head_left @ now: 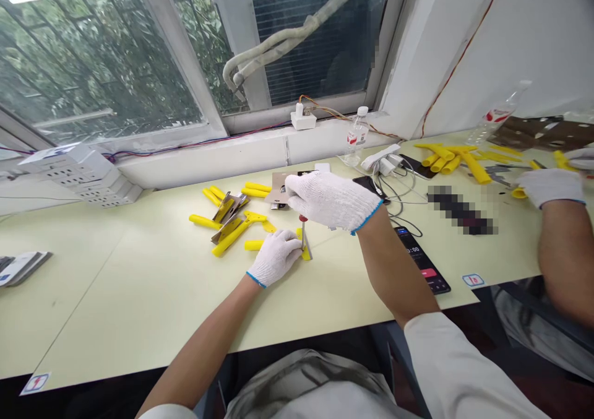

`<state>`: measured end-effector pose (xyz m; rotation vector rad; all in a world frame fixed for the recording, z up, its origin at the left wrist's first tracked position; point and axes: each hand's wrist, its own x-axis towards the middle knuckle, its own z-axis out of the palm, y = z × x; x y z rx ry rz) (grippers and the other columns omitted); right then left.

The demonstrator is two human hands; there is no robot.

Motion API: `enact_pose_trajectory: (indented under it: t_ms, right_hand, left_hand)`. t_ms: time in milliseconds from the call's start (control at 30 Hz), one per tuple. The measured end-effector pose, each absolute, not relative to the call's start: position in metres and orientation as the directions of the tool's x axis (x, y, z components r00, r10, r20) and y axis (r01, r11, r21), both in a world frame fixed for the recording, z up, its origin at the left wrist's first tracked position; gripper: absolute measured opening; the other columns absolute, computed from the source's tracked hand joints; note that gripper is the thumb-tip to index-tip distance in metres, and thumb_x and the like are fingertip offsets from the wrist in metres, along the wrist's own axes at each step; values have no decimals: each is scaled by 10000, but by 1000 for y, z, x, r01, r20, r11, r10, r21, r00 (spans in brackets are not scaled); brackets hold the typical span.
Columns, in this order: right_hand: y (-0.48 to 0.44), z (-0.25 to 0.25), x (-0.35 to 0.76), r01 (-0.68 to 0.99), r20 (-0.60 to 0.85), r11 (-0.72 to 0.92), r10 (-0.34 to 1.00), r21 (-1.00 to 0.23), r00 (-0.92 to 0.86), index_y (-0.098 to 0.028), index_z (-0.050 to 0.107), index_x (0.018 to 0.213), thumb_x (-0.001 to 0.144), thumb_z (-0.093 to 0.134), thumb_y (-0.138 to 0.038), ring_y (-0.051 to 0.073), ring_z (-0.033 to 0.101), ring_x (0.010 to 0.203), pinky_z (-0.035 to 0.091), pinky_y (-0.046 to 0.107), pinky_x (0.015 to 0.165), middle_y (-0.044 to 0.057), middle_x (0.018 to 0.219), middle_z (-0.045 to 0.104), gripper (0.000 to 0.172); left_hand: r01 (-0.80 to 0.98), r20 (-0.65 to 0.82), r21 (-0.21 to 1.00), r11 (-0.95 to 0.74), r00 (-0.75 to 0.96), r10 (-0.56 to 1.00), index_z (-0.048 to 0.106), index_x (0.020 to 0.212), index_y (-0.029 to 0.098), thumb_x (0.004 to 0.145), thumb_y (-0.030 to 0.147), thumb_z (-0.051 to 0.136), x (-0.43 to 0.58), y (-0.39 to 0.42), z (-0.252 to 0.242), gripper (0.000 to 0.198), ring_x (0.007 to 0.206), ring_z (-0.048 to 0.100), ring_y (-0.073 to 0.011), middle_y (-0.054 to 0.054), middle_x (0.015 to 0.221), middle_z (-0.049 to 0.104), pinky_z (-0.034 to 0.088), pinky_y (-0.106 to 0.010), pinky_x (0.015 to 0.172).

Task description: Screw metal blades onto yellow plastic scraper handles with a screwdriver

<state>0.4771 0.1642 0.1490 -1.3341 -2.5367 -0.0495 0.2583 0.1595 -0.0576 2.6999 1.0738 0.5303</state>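
1. From afar, through the head camera, I am viewing a pale bench point(153, 289) where two white-gloved hands are working.
2. A yellow scraper point(306, 254) is lying on the bench in front of me, its handle pointing left and its blade facing right.
3. My left hand point(275, 258) is resting over the yellow scraper, the fingers pinching it near its head.
4. Above it, my right hand point(322, 199) is gripping a screwdriver point(303, 233), fingers curling around the handle; the shaft is standing nearly upright, pointing down at the scraper's head. Whether the tip is seating in a screw, I cannot tell.
5. Beyond my left hand, yellow handles point(229, 238) are lying in a loose cluster among brown pieces.
6. A phone point(424, 261) is lying face up beside my right forearm, and a clear bottle point(356, 137) is standing near the window.
7. Farther right, a co-worker's gloved hand point(550, 187) is reaching over the bench, near more yellow parts point(445, 159).
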Motion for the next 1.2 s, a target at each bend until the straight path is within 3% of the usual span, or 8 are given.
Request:
enact_pose_trajectory:
  t_ms: [133, 333, 500, 567, 733, 833, 933, 1200]
  right_hand:
    - [158, 154, 480, 773, 210, 625, 774, -107, -597, -145, 393, 262, 1002, 119, -461, 47, 755, 1028, 311, 67, 560, 131, 749, 675, 850]
    - [155, 153, 472, 711, 232, 696, 711, -99, -664, -51, 520, 356, 1038, 159, -351, 83, 726, 1083, 378, 31, 682, 122, 781, 709, 828]
    - [159, 137, 462, 860, 372, 499, 822, -109, -431, -79, -20, 241, 969, -17, -349, 133, 713, 1005, 303, 156, 579, 231, 660, 563, 777]
    - [161, 134, 462, 850, 382, 513, 814, -121, -437, -83, -65, 254, 934, -66, -300, 132, 706, 1015, 285, 163, 570, 257, 656, 538, 713]
    - [158, 145, 468, 745, 286, 651, 749, -146, -598, 16, 389, 330, 939, -24, -264, 142, 711, 1026, 331, 108, 619, 219, 868, 675, 788]
    - [148, 155, 472, 730, 254, 668, 738, -144, -625, 77, 768, 775, 1019, 303, -321, 149, 745, 1065, 489, 85, 800, 202, 1090, 750, 658]
    - [139, 158, 470, 726, 214, 674, 736, -136, -642, 23, 802, 1180, 947, 546, -253, 181, 747, 1109, 596, 220, 953, 191, 1193, 759, 443]
    - [138, 151, 460, 898, 264, 416, 890, -145, -370, 4, 708, 1267, 1086, 578, -445, 177, 743, 1082, 652, 306, 958, 144, 1159, 741, 501]
  left_hand:
    - [621, 263, 298, -725, 677, 688, 758, 1061, 277, 1094, 256, 589, 258, 160, -58, 173, 1073, 650, -252, -51, 1172, 728, 492, -422, 923]
    - [627, 279, 299, -719, 664, 694, 772, 1061, 278, 1088, 264, 601, 258, 160, -57, 174, 1061, 645, -260, -57, 1135, 728, 488, -416, 900]
    - [630, 259, 297, -718, 670, 695, 776, 1069, 280, 1103, 278, 577, 259, 157, -54, 202, 1065, 647, -255, -65, 1158, 721, 485, -416, 905]
    - [631, 257, 295, -718, 671, 696, 773, 1059, 278, 1103, 279, 575, 259, 157, -53, 203, 1059, 647, -255, -65, 1154, 721, 484, -416, 900]
    - [616, 269, 298, -729, 679, 683, 751, 1032, 264, 1100, 254, 573, 259, 160, -56, 191, 1062, 647, -247, -55, 1149, 725, 483, -409, 903]
    - [609, 288, 293, -737, 679, 675, 749, 1026, 262, 1091, 241, 581, 258, 161, -59, 182, 1051, 644, -252, -56, 1126, 727, 482, -412, 897]
    - [600, 304, 303, -740, 676, 672, 759, 1030, 265, 1074, 230, 602, 258, 161, -59, 167, 1047, 646, -258, -58, 1121, 728, 482, -413, 892]
    - [610, 286, 295, -735, 678, 677, 759, 1079, 270, 1094, 233, 578, 259, 157, -55, 185, 1045, 654, -239, -54, 1176, 722, 481, -407, 892]
